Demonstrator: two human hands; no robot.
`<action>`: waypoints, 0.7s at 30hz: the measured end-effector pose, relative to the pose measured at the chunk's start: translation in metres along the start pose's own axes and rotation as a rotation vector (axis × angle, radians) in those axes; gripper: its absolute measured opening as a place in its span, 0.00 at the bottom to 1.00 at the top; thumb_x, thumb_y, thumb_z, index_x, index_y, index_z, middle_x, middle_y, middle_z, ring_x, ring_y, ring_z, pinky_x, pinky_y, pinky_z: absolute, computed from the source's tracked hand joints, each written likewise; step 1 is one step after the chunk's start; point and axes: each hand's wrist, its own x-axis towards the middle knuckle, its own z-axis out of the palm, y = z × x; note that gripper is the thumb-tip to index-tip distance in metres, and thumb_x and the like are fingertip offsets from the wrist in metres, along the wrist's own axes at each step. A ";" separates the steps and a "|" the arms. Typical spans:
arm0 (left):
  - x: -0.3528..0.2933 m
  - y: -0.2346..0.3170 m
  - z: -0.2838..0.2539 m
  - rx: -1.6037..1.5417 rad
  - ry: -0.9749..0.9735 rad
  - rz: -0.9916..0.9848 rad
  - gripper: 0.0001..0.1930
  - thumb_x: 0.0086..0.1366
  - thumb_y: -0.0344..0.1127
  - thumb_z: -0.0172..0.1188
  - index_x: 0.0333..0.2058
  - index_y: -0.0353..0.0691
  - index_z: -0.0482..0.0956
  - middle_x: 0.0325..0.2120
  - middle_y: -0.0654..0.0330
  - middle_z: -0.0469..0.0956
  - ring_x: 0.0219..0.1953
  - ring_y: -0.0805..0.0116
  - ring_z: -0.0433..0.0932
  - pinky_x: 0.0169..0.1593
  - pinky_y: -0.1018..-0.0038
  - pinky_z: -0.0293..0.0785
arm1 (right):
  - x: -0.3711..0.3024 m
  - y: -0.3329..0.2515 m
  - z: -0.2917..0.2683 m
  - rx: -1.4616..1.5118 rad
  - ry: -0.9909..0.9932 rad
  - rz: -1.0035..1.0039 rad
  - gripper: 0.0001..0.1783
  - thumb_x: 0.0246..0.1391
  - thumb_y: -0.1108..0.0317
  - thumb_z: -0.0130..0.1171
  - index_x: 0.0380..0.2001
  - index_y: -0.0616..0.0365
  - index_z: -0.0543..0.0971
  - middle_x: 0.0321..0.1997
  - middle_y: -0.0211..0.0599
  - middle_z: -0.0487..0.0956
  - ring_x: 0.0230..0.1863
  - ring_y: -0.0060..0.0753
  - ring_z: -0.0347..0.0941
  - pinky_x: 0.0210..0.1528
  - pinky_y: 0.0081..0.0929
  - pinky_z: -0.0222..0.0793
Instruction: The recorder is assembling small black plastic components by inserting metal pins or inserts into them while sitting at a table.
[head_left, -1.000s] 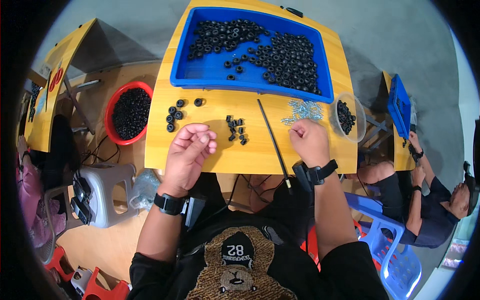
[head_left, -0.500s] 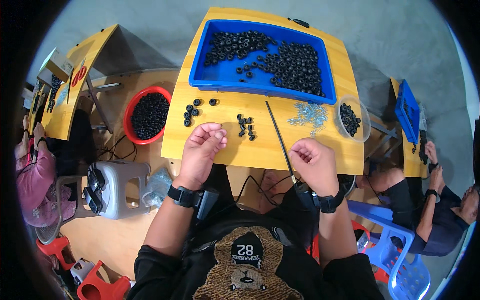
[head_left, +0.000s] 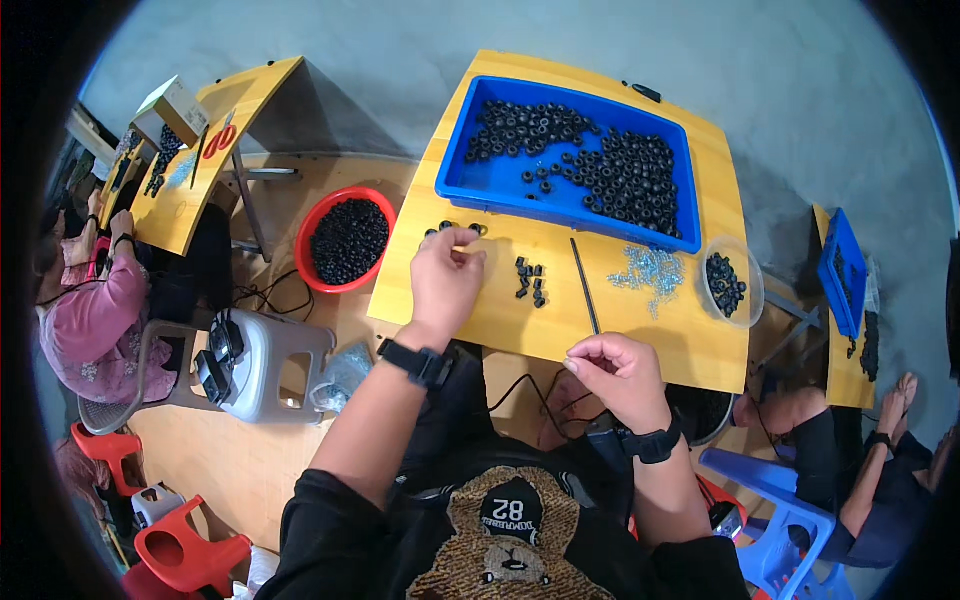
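My left hand [head_left: 448, 283] reaches over the table's left side to a few black ring-shaped parts [head_left: 477, 230], its thumb and forefinger apart. The hand covers some of these parts. My right hand [head_left: 622, 378] is at the table's front edge, thumb and forefinger pressed together; whatever may be between them is too small to make out. A thin black rod [head_left: 583, 280] runs up the table from behind this hand, its lower end hidden. Between my hands, several small black pieces [head_left: 530, 280] lie in a loose cluster. Small clear-bluish bits [head_left: 650, 274] are heaped farther right.
A blue tray [head_left: 455, 150] of black rings stands at the back of the table [head_left: 420, 290]. A clear round tub [head_left: 755, 290] with black parts sits at right. Left of the table is a red basin [head_left: 308, 240] of black parts. Other people sit at tables on both sides.
The whole view has shifted, so the table appears farther right and lower. My left hand has moved forward to the black rings. My right hand has shifted left, across the rod's lower end.
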 end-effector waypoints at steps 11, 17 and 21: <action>0.025 -0.007 0.030 0.470 0.145 0.080 0.14 0.51 0.28 0.63 0.39 0.32 0.79 0.36 0.48 0.76 0.29 0.60 0.79 0.38 0.68 0.76 | -0.004 0.019 -0.019 -0.017 -0.017 -0.011 0.03 0.48 0.75 0.62 0.29 0.63 0.80 0.27 0.30 0.79 0.26 0.15 0.72 0.30 0.14 0.67; 0.026 0.006 0.030 0.555 0.041 0.031 0.10 0.52 0.30 0.64 0.32 0.31 0.81 0.33 0.51 0.78 0.31 0.62 0.80 0.39 0.69 0.76 | -0.009 0.022 -0.028 -0.017 0.015 0.012 0.04 0.48 0.75 0.63 0.29 0.63 0.80 0.25 0.29 0.79 0.25 0.16 0.72 0.29 0.15 0.67; 0.011 0.027 0.016 0.186 -0.105 -0.186 0.09 0.57 0.29 0.61 0.36 0.32 0.80 0.34 0.57 0.78 0.34 0.69 0.79 0.40 0.74 0.76 | -0.011 0.018 -0.031 -0.062 0.042 -0.015 0.03 0.48 0.75 0.63 0.28 0.63 0.81 0.24 0.30 0.78 0.24 0.16 0.71 0.28 0.15 0.66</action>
